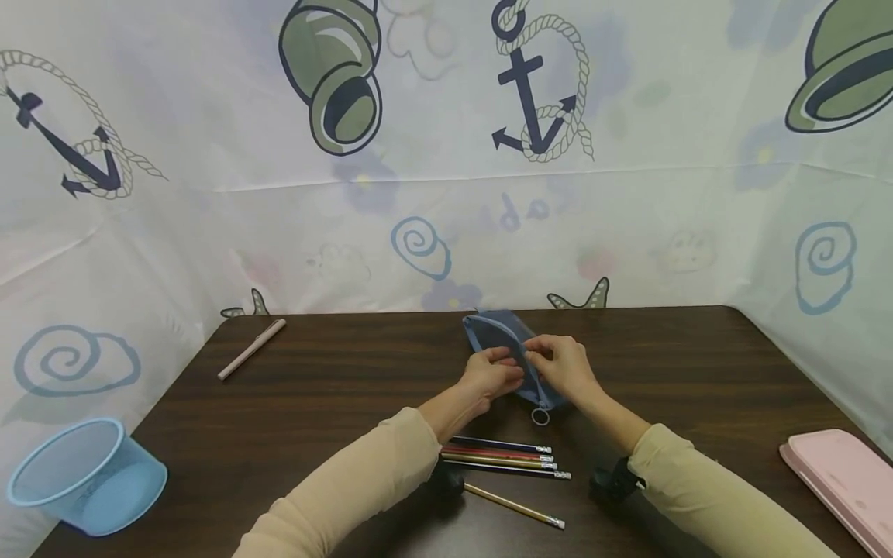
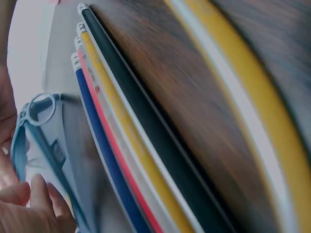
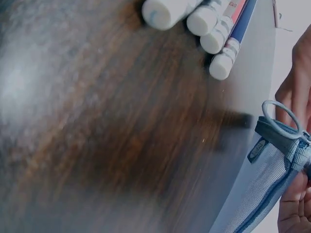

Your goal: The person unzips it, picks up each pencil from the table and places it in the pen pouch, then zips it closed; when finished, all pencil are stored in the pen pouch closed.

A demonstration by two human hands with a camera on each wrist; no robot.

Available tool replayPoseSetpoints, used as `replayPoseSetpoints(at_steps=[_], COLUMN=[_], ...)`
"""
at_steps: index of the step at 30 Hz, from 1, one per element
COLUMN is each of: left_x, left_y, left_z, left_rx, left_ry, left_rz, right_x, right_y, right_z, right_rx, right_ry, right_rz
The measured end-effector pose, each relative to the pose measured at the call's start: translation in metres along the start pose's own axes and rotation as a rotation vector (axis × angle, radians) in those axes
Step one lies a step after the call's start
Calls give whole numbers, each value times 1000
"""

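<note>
So, my right hand pinches the edge of the blue zip pouch by the table's far side; my left hand is at its mouth, grip unclear to me. Nearer, bunched pencils, one gold pencil apart; farther out, pale pen and blue bin left, pink case right.

The left sleeve covers one end of the pencils, and the left hand hides part of the pouch; I can't tell what's inside. The case runs off the head view's edge. In the left wrist view the nearest pencil is blurred and cropped. The tag's print is too small to read.
</note>
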State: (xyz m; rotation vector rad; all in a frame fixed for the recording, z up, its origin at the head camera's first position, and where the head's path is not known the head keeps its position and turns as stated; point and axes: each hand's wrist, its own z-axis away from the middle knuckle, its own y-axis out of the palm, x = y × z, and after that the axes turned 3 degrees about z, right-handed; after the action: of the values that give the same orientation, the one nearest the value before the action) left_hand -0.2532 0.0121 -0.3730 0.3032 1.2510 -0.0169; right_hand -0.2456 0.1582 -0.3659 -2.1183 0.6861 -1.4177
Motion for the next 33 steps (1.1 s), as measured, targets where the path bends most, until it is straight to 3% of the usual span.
replayPoseSetpoints(at_steps=[3,7,10,15,21,25,29,33], left_x=[-8,-16,-18,-15,-13,-17,-26,-42], left_y=[-19,-53,-75,-94,-96,-96,-100,-107], left_z=[9,22,31,39,40,39,39,38], left_rx=[172,423,517,570,584,617,664,645], left_ry=[-34,-73,-43,70,218,277,285,175], left_rz=[-143,-467,-663,-848,-1043,-1150,-1166,-1090], right_x=[-1,-3,-4,-4,-5,-5,-5,-5], right_y=[-1,-3,-4,-5,-5,-5,-5,-4], right_z=[-1,-1,-1,-1,-1,1,1,0], right_rx=[-8,-16,-21,-19,-21,-25,-23,-29], right_ry=[7,9,1,1,3,9,7,-3], right_rz=[9,8,14,29,26,24,19,15])
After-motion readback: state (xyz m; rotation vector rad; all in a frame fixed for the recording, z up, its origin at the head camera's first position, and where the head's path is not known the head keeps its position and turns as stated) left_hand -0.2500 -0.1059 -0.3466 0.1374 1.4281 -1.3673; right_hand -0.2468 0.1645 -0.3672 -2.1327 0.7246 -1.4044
